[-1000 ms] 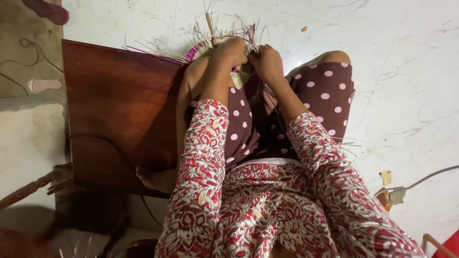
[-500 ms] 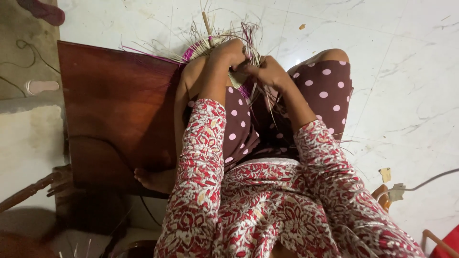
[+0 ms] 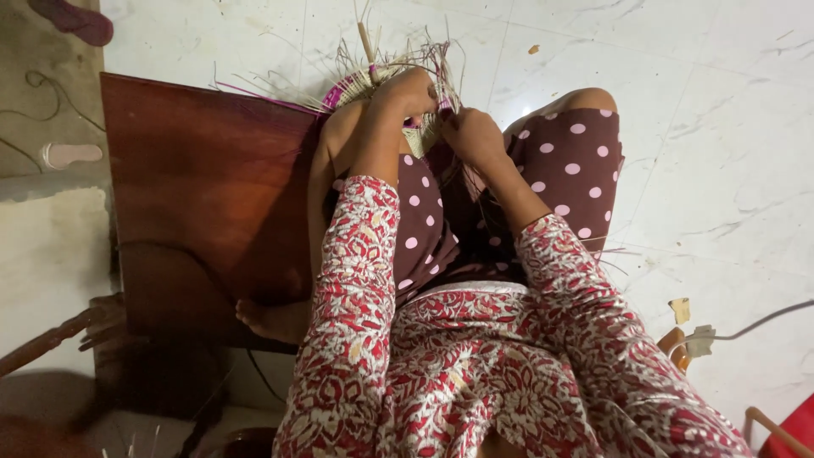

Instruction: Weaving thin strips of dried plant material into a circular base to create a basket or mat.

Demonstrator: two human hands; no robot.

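— Between the raised knees of a seated person, what sits at the centre?

— At the knees, a partly woven basket [image 3: 360, 85] of pale straw with a pink-purple band rests against the legs, loose strands [image 3: 424, 55] fanning upward from its rim and a thicker pale stalk [image 3: 367, 42] standing among them.

— And the hands?

— Left hand [image 3: 409, 92] lies curled over the basket's rim, fingers closed around the weave and strands. Right hand [image 3: 471, 136] sits just beside it, fingers pinched shut on thin strands at the basket's near edge. Both wrists emerge from sleeves [image 3: 356, 280] of red-and-white floral print.

— What surrounds the work?

— Maroon trousers [image 3: 568, 161] with pale polka dots cover the bent legs on either side of the basket; a bare foot [image 3: 271, 318] tucks in below the left arm. A dark reddish wooden board [image 3: 203, 187] lies flat on the floor to the left, touching the leg, with a few pink strands [image 3: 254, 92] trailing across its far corner.

— Further out?

— White marble-look floor tiles [image 3: 704, 102] stretch to the right, with a small scrap [image 3: 679, 309] near a white plug and cable [image 3: 721, 335]. At far left, a sandal [image 3: 72, 155] lies on a grey surface, well apart from the work.
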